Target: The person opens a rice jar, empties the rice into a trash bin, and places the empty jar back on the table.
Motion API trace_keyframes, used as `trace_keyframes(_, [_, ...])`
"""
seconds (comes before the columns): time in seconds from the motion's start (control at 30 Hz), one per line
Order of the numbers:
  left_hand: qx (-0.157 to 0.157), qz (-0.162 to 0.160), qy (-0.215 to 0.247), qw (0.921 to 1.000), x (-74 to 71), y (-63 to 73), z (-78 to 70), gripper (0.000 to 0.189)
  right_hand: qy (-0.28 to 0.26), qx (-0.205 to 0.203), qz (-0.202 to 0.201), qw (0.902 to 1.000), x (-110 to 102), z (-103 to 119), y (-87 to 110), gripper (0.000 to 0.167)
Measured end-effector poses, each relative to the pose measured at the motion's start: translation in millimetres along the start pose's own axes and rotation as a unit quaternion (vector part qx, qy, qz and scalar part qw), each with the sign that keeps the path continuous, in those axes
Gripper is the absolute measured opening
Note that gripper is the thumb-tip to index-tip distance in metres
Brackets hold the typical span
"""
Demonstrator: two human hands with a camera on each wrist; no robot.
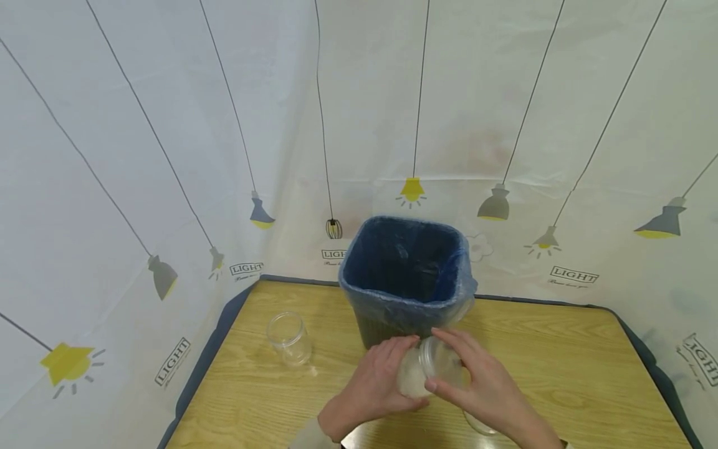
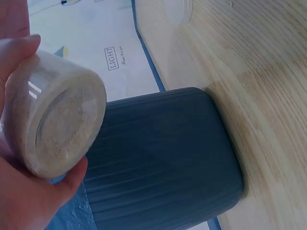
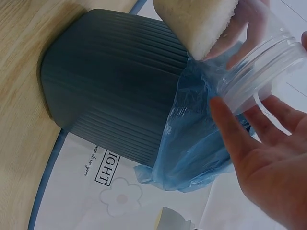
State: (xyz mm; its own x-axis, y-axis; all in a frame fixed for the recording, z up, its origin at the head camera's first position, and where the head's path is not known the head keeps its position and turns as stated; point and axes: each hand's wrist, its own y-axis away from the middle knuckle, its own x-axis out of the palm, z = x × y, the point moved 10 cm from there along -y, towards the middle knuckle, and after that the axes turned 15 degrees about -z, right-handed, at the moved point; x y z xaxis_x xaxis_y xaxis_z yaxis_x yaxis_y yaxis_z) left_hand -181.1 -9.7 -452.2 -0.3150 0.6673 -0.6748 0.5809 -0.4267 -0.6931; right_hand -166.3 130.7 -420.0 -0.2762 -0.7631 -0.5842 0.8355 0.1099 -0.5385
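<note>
Head view: both hands are on one clear jar, which lies tilted between them. The left hand is curled round its body, thumb and fingers on opposite sides. The right hand is partly spread, its thumb and fingers gripping the jar about the ridged neck end. Just beyond both hands stands a dark bin, upright, with a blue liner folded over its rim. Left of the left hand, apart from it, a clear container stands on the wooden table. Below the right hand a curved clear edge shows; what it belongs to cannot be told. Beyond the bin hangs a wall covering printed with lamps.

Left wrist view: the left thumb and fingers clasp the jar near its base, which faces the camera; pale contents show through it.

Right wrist view: the contents appear as white grains, packed towards the left-hand end, the neck end being clear. The right fingers curl at the neck. Whether a lid is fitted cannot be told.
</note>
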Motion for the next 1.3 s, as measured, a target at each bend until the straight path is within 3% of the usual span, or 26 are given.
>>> trace_keyframes(0.2, [-0.041, 0.071, 0.053, 0.9952, 5.9, 2.8, 6.4, 0.097, 0.009, -0.054, -0.005, 0.9985, -1, 7, 1.6, 0.072])
trace_keyframes(0.33, [-0.059, 0.096, 0.072, 0.991, 8.8, 5.3, 7.8, 0.096, 0.013, -0.076, -0.004, 0.997, -2, 11, 3.0, 0.073])
trace_keyframes(0.5, [-0.04, 0.067, 0.053, 0.9956, 5.9, 4.5, 4.4, 0.097, 0.002, -0.058, 0.005, 0.9983, -2, 9, 2.8, 0.076])
trace_keyframes(0.63, [-0.009, 0.02, -0.001, 0.9998, 0.7, 2.4, -0.8, 0.097, -0.018, 0.028, 0.029, 0.999, 2, -2, 1.3, 0.076])
trace_keyframes(0.73, [0.007, -0.004, -0.047, 0.9989, -0.8, 2.2, -3.9, 0.1, -0.019, 0.104, 0.049, 0.9931, 7, -14, 1.9, 0.075])
trace_keyframes(0.87, [0.029, -0.027, -0.094, 0.9948, -1.2, 2.7, -7.7, 0.104, -0.006, 0.158, 0.06, 0.9855, 12, -23, 2.7, 0.076])
trace_keyframes(1.13, [0.039, -0.032, -0.102, 0.9935, -2.5, 1.5, -10.2, 0.102, -0.02, 0.155, 0.053, 0.9863, 11, -24, 1.4, 0.07])
trace_keyframes(1.3, [0.034, -0.016, -0.086, 0.9956, -2.5, 1.0, -9.5, 0.1, -0.024, 0.088, 0.038, 0.9951, 5, -13, 1.1, 0.067])
